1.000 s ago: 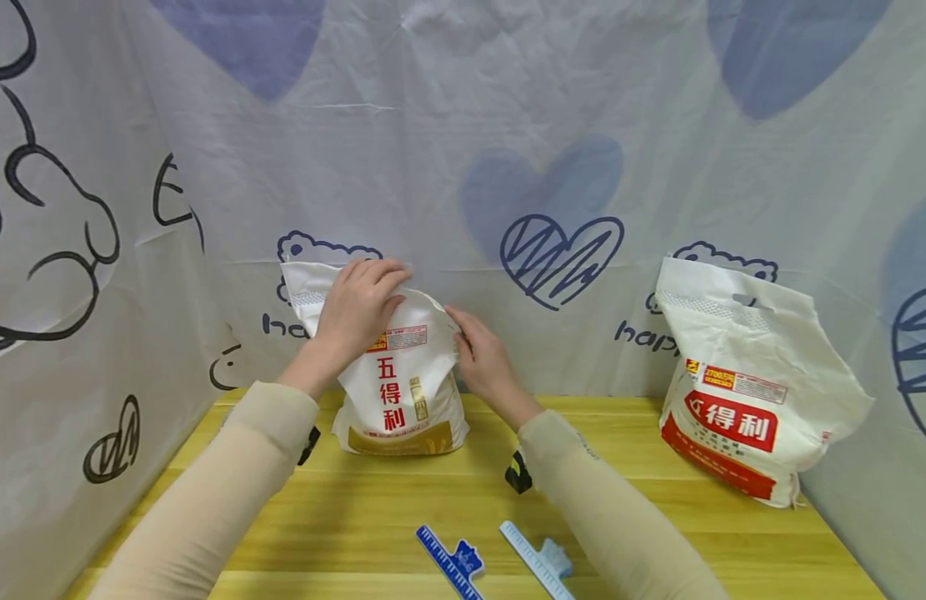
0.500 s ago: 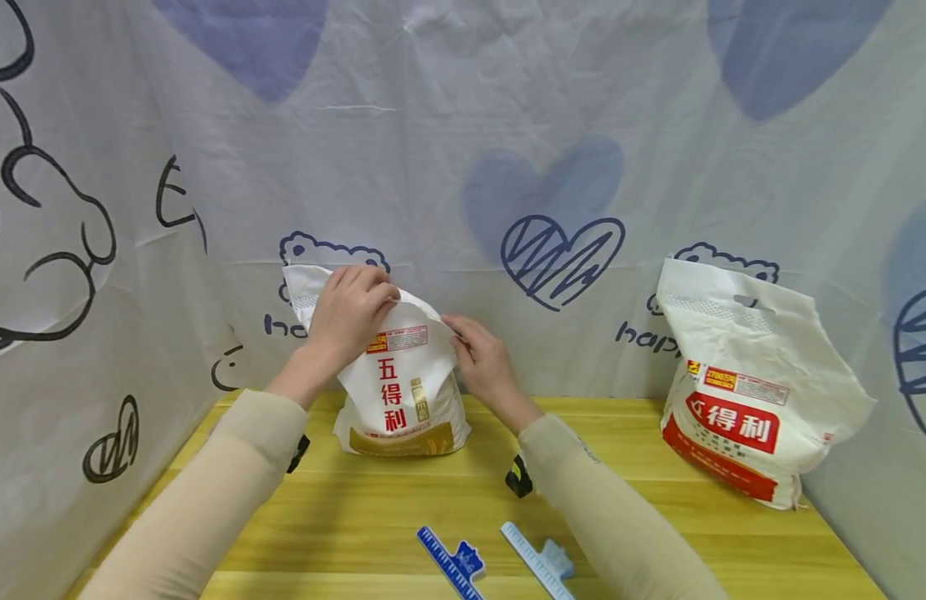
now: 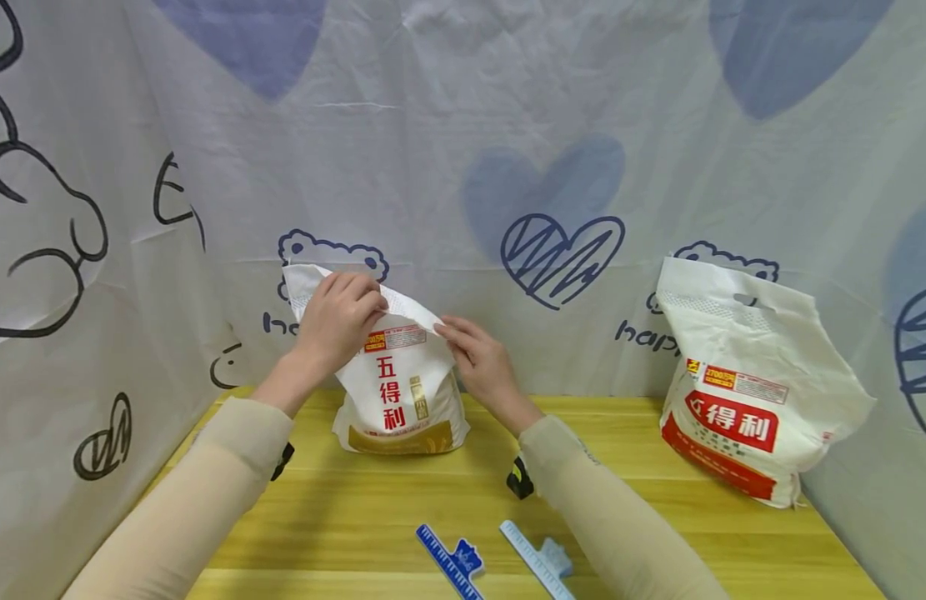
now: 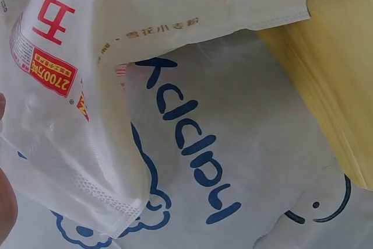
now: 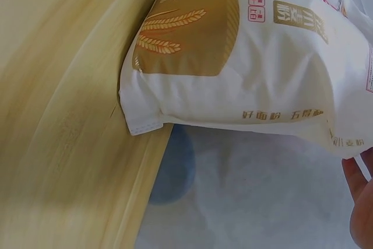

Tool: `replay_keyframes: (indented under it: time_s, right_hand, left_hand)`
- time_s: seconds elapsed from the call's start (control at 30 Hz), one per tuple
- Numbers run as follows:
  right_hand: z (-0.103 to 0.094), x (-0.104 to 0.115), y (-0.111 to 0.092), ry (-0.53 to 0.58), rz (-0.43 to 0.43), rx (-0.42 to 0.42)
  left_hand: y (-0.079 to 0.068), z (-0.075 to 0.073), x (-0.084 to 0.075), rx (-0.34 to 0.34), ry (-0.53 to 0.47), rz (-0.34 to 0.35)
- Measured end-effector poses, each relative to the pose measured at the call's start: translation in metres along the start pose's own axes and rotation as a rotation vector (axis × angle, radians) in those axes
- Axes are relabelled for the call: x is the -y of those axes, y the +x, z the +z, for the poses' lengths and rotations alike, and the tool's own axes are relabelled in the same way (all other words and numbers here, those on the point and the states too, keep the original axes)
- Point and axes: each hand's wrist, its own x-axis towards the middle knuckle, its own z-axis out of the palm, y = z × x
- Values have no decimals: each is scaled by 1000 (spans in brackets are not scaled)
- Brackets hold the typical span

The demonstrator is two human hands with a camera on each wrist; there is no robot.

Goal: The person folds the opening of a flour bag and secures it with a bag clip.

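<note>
A white flour bag point(image 3: 402, 387) with red lettering and a gold band stands at the back of the table, left of centre. My left hand point(image 3: 341, 317) grips its upper left part, fingers over the top. At the upper right corner my right hand point(image 3: 483, 362) pinches the edge between thumb and fingers. Between both hands the top edge shows a folded-over strip. The left wrist view has the bag's side point(image 4: 70, 126) up close, with only a sliver of the hand. Wheat ears are printed on the bag point(image 5: 280, 86) in the right wrist view.
A second flour bag point(image 3: 733, 417) with a red label leans on the right side of the table point(image 3: 357, 517). Near the front lie a dark blue clip point(image 3: 451, 562) and a light blue clip point(image 3: 538, 560). A patterned curtain point(image 3: 432, 167) hangs behind.
My left hand has moved slightly left and down along the bag's top. The top edge between the hands has folded forward into a strip. My right hand stays at the corner.
</note>
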Motion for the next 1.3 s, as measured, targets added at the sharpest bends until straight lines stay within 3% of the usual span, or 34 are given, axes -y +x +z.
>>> replay_keyframes:
  time_s: [0.3, 0.7, 0.83, 1.1, 1.3]
  right_hand:
    - [2, 2, -1, -15, 28, 87]
    - [3, 7, 1, 7, 163, 188]
    - [4, 9, 4, 38, 209, 173]
    - [9, 9, 10, 163, 315, 92]
    - [15, 9, 13, 292, 455, 50]
  left_hand:
    - [-7, 3, 3, 42, 5, -17]
    - [1, -3, 7, 255, -22, -150]
    - [3, -3, 7, 273, -32, -189]
    - [11, 0, 6, 229, -87, -282]
    - [17, -1, 6, 292, -104, -326]
